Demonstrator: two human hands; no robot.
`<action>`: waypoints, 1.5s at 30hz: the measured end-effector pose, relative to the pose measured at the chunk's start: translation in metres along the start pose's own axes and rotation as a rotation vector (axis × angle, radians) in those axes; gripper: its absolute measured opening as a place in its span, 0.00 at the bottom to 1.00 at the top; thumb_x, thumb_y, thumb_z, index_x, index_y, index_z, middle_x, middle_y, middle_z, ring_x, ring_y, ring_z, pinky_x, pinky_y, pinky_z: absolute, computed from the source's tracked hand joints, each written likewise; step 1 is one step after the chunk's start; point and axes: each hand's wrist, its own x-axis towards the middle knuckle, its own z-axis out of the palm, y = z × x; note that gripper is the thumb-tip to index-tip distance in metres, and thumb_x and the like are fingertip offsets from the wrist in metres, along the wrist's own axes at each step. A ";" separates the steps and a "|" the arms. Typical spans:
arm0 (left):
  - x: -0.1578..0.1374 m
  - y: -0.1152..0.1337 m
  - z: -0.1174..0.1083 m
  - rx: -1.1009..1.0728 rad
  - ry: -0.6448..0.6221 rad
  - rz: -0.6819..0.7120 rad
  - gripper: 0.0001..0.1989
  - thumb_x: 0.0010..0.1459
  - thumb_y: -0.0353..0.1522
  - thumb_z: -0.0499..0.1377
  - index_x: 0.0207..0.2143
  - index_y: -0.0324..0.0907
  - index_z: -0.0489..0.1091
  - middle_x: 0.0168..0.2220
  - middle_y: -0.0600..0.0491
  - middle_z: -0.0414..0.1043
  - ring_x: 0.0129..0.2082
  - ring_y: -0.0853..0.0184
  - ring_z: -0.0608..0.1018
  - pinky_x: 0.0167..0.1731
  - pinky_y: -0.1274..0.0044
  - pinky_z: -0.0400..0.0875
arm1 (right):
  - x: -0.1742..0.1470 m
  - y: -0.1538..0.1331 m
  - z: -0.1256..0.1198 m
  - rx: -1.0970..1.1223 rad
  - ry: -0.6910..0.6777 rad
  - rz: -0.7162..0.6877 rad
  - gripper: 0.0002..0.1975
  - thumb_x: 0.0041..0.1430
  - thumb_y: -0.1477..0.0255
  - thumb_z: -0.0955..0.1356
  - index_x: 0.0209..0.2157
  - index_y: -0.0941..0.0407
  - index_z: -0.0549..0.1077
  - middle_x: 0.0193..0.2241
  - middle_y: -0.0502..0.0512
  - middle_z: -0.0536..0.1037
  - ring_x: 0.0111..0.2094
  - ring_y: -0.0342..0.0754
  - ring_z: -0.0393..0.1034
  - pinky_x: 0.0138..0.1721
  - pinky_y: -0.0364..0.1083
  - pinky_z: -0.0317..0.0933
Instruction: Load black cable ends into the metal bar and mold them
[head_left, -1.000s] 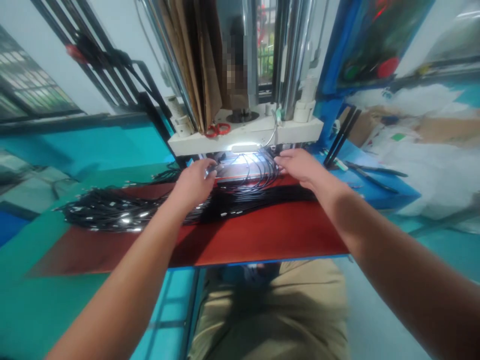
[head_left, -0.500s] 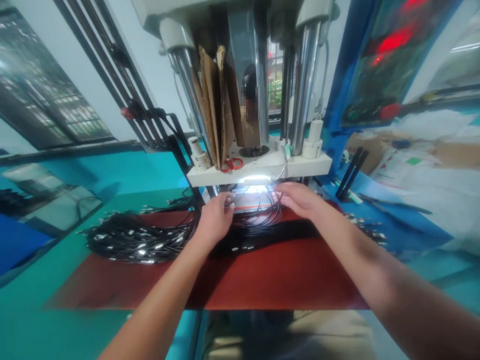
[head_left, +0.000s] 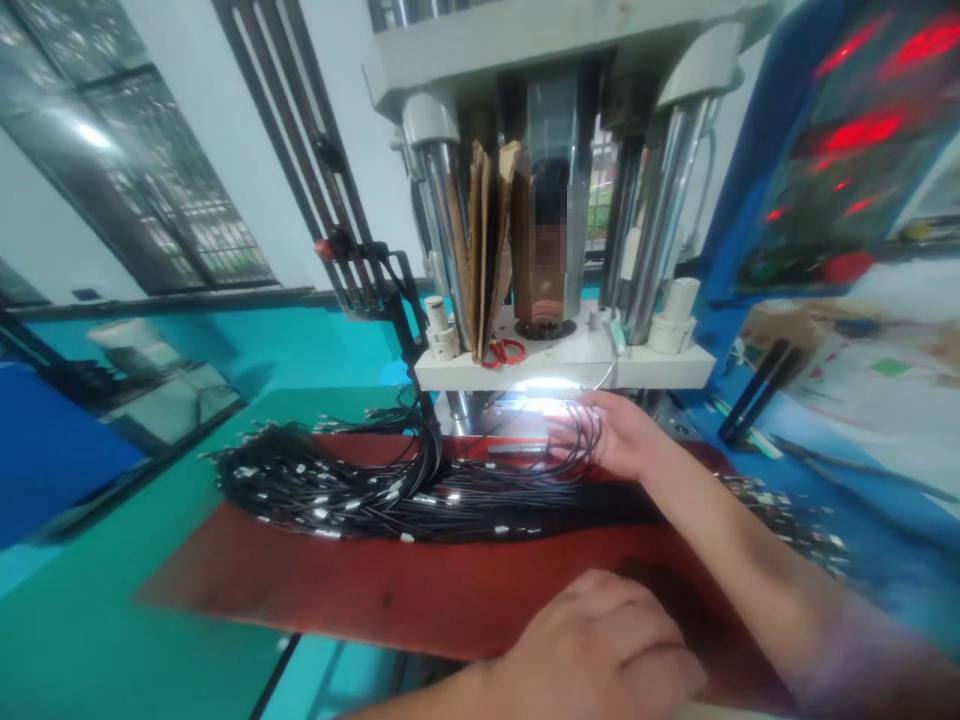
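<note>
Two hands: right hand (head_left: pixel 622 440) partly closed on looped black cables (head_left: pixel 590 450) below the white press plate (head_left: pixel 570 375); left hand (head_left: pixel 600 640) curled above the red mat (head_left: pixel 360 580), palm hidden, hold impossible to tell. The green label (head_left: pixel 890 368) is blurred.

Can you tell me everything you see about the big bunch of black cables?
The bunch of black cables is many thin, shiny strands, rubbery or plastic-looking, with small pale pieces on them. It lies loosely across the red mat, its left end curving and reaching over the green tabletop. I can't tell whether the thin loops at the right hand join it.
</note>
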 end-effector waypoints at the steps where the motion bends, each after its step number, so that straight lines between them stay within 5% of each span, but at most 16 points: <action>1: 0.001 -0.003 -0.001 0.002 -0.011 -0.020 0.12 0.64 0.32 0.51 0.45 0.38 0.69 0.41 0.49 0.74 0.45 0.66 0.72 0.48 0.74 0.67 | -0.001 0.002 0.001 0.002 -0.001 -0.006 0.06 0.55 0.74 0.65 0.33 0.61 0.72 0.23 0.58 0.77 0.24 0.50 0.74 0.31 0.52 0.72; 7: 0.006 -0.015 -0.013 -0.025 -0.028 -0.163 0.14 0.60 0.25 0.50 0.47 0.36 0.68 0.43 0.45 0.72 0.46 0.62 0.71 0.49 0.69 0.69 | 0.003 0.017 0.006 0.036 0.092 -0.196 0.05 0.52 0.78 0.70 0.33 0.58 0.72 0.23 0.50 0.77 0.23 0.41 0.71 0.28 0.38 0.69; 12: 0.010 -0.024 -0.010 -0.043 -0.037 -0.160 0.17 0.61 0.26 0.49 0.52 0.35 0.65 0.48 0.44 0.71 0.51 0.61 0.70 0.53 0.68 0.67 | -0.005 0.012 0.025 0.075 -0.036 -0.146 0.06 0.55 0.75 0.64 0.32 0.59 0.72 0.25 0.59 0.78 0.30 0.54 0.76 0.32 0.52 0.72; 17: 0.007 -0.078 -0.027 -0.060 -0.047 -0.287 0.21 0.57 0.22 0.49 0.54 0.37 0.64 0.54 0.43 0.68 0.55 0.62 0.69 0.56 0.69 0.64 | -0.014 0.002 0.041 0.081 -0.142 -0.200 0.06 0.54 0.75 0.63 0.32 0.58 0.72 0.28 0.59 0.79 0.36 0.55 0.75 0.40 0.54 0.71; 19: 0.001 -0.105 -0.044 -0.071 -0.144 -0.390 0.22 0.56 0.20 0.48 0.52 0.39 0.66 0.51 0.45 0.72 0.51 0.63 0.73 0.52 0.71 0.67 | -0.018 0.003 0.033 0.066 -0.175 -0.206 0.06 0.56 0.73 0.64 0.33 0.58 0.72 0.31 0.59 0.79 0.38 0.54 0.75 0.45 0.54 0.69; 22: -0.010 -0.133 -0.071 -0.093 -0.283 -0.406 0.19 0.58 0.22 0.49 0.49 0.40 0.69 0.46 0.47 0.75 0.45 0.63 0.76 0.47 0.72 0.69 | -0.032 0.010 0.007 -0.312 -0.254 -0.239 0.10 0.56 0.67 0.69 0.39 0.57 0.74 0.39 0.58 0.78 0.45 0.54 0.72 0.52 0.56 0.63; 26: -0.017 -0.145 -0.097 -0.134 -0.408 -0.393 0.18 0.58 0.24 0.51 0.48 0.42 0.71 0.47 0.48 0.74 0.45 0.64 0.76 0.45 0.74 0.69 | -0.058 0.018 -0.031 -1.122 -0.269 -0.288 0.35 0.37 0.68 0.80 0.51 0.52 0.74 0.52 0.61 0.73 0.55 0.63 0.63 0.58 0.61 0.53; 30: -0.015 -0.150 -0.105 -0.127 -0.582 -0.454 0.21 0.53 0.24 0.56 0.50 0.44 0.71 0.45 0.51 0.76 0.41 0.65 0.77 0.40 0.78 0.69 | -0.078 0.017 -0.048 -1.706 -0.154 -0.430 0.29 0.51 0.69 0.73 0.56 0.51 0.71 0.53 0.61 0.71 0.55 0.63 0.63 0.57 0.59 0.56; 34: -0.016 -0.154 -0.098 -0.070 -0.569 -0.488 0.18 0.53 0.24 0.56 0.45 0.43 0.73 0.41 0.51 0.77 0.37 0.66 0.78 0.35 0.79 0.68 | -0.085 0.016 -0.053 -1.859 -0.162 -0.516 0.22 0.60 0.69 0.67 0.57 0.51 0.69 0.51 0.59 0.74 0.52 0.58 0.68 0.52 0.53 0.64; 39: -0.024 -0.153 -0.087 -0.064 -0.488 -0.472 0.11 0.53 0.27 0.57 0.40 0.42 0.74 0.40 0.49 0.77 0.40 0.62 0.77 0.40 0.76 0.67 | -0.095 0.019 -0.060 -2.014 -0.090 -0.628 0.22 0.59 0.72 0.68 0.55 0.49 0.70 0.46 0.58 0.76 0.46 0.57 0.72 0.47 0.56 0.67; 45: -0.029 -0.155 -0.077 -0.030 -0.456 -0.475 0.08 0.55 0.30 0.57 0.37 0.41 0.73 0.37 0.46 0.77 0.36 0.60 0.77 0.36 0.74 0.67 | -0.079 0.007 -0.026 -1.846 -0.168 -0.506 0.15 0.62 0.60 0.65 0.45 0.49 0.77 0.47 0.54 0.78 0.47 0.54 0.71 0.49 0.51 0.65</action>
